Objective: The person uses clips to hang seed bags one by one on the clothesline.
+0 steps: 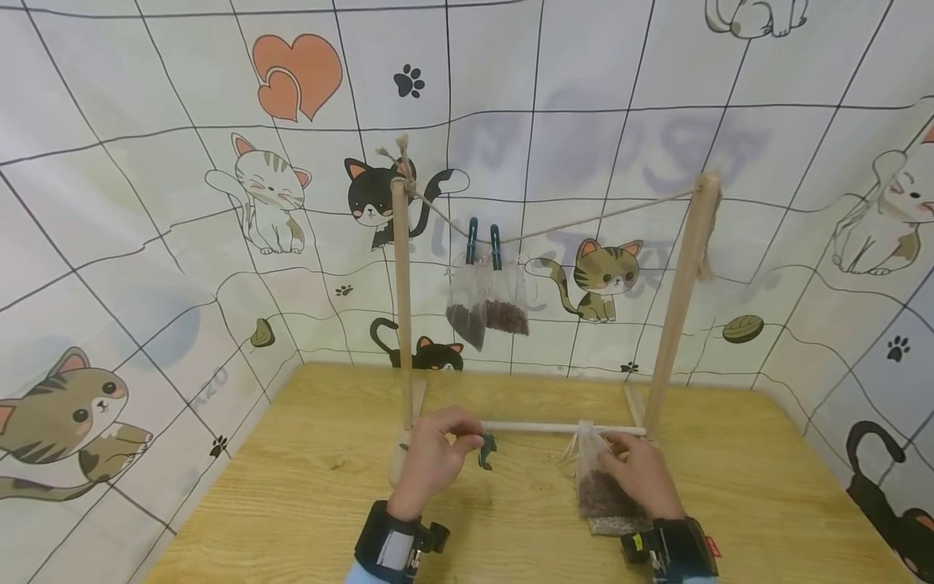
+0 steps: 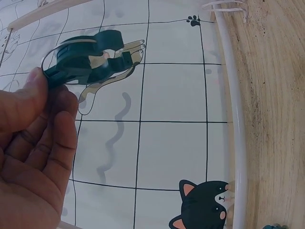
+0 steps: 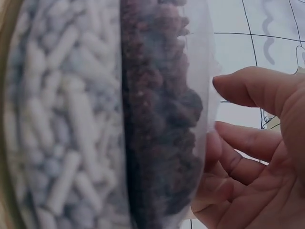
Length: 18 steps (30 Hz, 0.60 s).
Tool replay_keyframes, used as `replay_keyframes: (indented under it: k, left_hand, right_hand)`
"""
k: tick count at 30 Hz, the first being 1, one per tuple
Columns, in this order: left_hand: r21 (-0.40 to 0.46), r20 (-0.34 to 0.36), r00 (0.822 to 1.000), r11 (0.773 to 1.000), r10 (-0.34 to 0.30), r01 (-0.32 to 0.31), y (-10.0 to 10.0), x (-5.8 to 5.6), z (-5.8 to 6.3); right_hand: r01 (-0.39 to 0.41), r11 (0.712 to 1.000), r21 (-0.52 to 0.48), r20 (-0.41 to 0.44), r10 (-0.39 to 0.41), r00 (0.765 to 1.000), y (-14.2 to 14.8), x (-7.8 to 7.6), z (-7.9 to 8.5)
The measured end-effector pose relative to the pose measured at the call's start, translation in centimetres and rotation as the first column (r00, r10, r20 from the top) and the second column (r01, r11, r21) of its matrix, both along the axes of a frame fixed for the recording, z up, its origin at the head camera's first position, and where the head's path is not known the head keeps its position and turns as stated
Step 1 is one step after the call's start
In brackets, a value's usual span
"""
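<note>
matt wood-grain tabletop, smooth wooden posts standing on it, rough fibrous rope high above it, plastic clothespin over it, sheer gauzy bag, wrinkled cloth backdrop behind it

Left hand, one: raised at the wrist, angled up and inward; a pinch is formed by thumb and forefinger, the remaining fingers being bent and set side by side; palm turned toward the wrist camera.

Right hand, one: held well apart from the left hand and tilted toward it, back of hand shown to the head view; a pinching hold is formed, with thumb extended and fingers bent, their tips partly hidden.

Wrists, two: each is ringed by a dark strap.

Sleeves: light blue, mostly cut off by the lower edge.
</note>
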State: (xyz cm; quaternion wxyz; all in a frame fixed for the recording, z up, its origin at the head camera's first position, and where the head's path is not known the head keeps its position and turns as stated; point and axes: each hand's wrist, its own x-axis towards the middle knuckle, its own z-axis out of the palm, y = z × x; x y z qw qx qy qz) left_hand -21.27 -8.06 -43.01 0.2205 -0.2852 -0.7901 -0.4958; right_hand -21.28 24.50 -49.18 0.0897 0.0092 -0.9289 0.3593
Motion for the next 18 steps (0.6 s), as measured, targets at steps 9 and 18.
replay_keyframes:
  k: [9, 18]
  left_hand:
    - [0.008, -0.005, 1.000, 1.000, 0.011, -0.011, 0.3, 0.2, 0.3]
    - [0.038, -0.058, 0.998, 0.999, 0.021, -0.019, 1.1, 1.3, 1.4]
  right_hand:
    - [-0.033, 0.999, -0.036, -0.078, 0.030, 0.997, -0.1, 0.4, 0.9]
    - [-0.140, 0.987, -0.074, -0.059, 0.136, 0.989, -0.4, 1.8, 3.8]
